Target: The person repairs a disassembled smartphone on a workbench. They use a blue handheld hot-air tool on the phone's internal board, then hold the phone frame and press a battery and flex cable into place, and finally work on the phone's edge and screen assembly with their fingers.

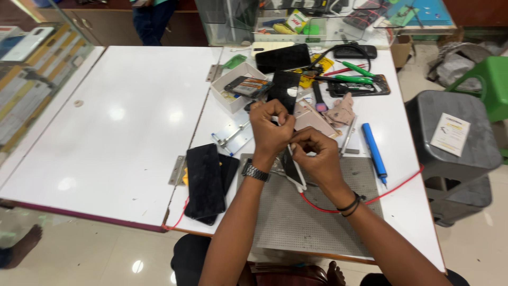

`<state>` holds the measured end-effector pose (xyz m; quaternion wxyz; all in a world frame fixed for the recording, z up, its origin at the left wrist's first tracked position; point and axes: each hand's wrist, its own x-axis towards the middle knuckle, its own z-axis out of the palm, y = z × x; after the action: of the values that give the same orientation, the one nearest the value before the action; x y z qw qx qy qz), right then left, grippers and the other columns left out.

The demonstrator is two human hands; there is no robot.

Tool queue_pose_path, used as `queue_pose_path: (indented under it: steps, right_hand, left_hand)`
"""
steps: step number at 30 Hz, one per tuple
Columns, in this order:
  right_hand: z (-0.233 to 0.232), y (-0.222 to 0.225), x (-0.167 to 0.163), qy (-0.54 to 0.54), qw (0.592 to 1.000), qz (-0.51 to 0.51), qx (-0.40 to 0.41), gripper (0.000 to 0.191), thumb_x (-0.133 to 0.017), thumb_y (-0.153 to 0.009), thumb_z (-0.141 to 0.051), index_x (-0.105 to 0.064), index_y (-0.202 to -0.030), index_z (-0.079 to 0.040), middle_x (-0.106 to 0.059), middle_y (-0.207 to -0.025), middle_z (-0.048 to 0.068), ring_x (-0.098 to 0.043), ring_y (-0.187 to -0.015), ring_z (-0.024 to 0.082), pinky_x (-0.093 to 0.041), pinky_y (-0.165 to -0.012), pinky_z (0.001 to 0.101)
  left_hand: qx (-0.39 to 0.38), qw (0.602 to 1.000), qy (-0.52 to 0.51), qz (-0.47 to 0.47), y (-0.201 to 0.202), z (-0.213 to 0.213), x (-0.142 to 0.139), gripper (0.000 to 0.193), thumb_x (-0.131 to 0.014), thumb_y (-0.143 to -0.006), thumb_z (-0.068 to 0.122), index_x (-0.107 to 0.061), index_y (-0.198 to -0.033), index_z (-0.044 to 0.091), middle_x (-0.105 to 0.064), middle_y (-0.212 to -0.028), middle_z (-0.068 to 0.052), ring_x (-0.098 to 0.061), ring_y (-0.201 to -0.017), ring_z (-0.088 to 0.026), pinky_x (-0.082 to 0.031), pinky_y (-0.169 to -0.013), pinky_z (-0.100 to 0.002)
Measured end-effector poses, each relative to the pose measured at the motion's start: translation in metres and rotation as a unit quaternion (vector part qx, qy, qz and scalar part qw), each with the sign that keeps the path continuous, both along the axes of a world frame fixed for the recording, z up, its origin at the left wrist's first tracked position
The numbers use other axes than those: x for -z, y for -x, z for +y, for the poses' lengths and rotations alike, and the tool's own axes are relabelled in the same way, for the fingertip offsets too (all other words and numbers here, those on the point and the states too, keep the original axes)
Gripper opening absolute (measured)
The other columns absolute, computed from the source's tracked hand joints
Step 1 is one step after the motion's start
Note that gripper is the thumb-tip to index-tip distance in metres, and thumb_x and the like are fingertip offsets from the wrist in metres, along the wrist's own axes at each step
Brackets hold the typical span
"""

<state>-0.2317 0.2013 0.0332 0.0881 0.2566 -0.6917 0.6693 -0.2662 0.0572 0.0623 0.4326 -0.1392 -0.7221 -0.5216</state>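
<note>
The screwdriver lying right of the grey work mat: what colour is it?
Blue; the screwdriver shows plainly in the head view.

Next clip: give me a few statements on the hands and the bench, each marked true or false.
1. Both hands, left hand and right hand, meet at a phone over the grey mat. True.
2. The blue tool lies left of the hands. False: it lies to their right.
3. The left wrist wears a watch. True.
4. The white box is empty. False: a phone part lies in it.
5. A red wire runs over the table's right side. True.
</note>
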Motion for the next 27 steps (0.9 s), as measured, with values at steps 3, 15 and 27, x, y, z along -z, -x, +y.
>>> queue_pose_path:
  steps: [3, 15, 27]
  right_hand:
    - [0.0, -0.001, -0.003, -0.012, 1.0, 0.011, 0.009, 0.007, -0.066, -0.091, 0.004, -0.068, -0.098, 0.002, -0.069, -0.095, 0.003, -0.064, -0.08, 0.007, -0.054, -0.072, 0.0221]
    - [0.002, -0.011, -0.019, -0.035, 0.999, 0.033, 0.02, 0.009, -0.068, -0.092, 0.001, -0.068, -0.101, 0.004, -0.069, -0.097, 0.004, -0.066, -0.08, 0.007, -0.054, -0.072, 0.0212]
    - [0.002, -0.009, -0.019, -0.05, 0.997, 0.043, 0.026, 0.008, -0.067, -0.093, 0.001, -0.066, -0.1, 0.003, -0.07, -0.094, 0.004, -0.064, -0.077, 0.006, -0.053, -0.069, 0.0209]
  left_hand:
    - [-0.001, 1.0, 0.003, 0.009, 0.002, 0.0, -0.001, 0.028, -0.067, -0.071, 0.005, -0.042, -0.06, 0.011, -0.052, -0.059, 0.002, -0.05, -0.056, -0.016, -0.036, -0.079, -0.032]
    - [0.004, 1.0, -0.004, -0.012, -0.005, 0.003, -0.008, 0.031, -0.066, -0.074, 0.008, -0.038, -0.061, 0.013, -0.047, -0.055, 0.006, -0.04, -0.053, -0.013, -0.032, -0.086, -0.032]
    - [0.015, 1.0, -0.008, -0.015, -0.007, 0.003, -0.011, 0.03, -0.065, -0.074, 0.008, -0.039, -0.061, 0.013, -0.049, -0.057, 0.007, -0.04, -0.053, -0.012, -0.033, -0.086, -0.03]
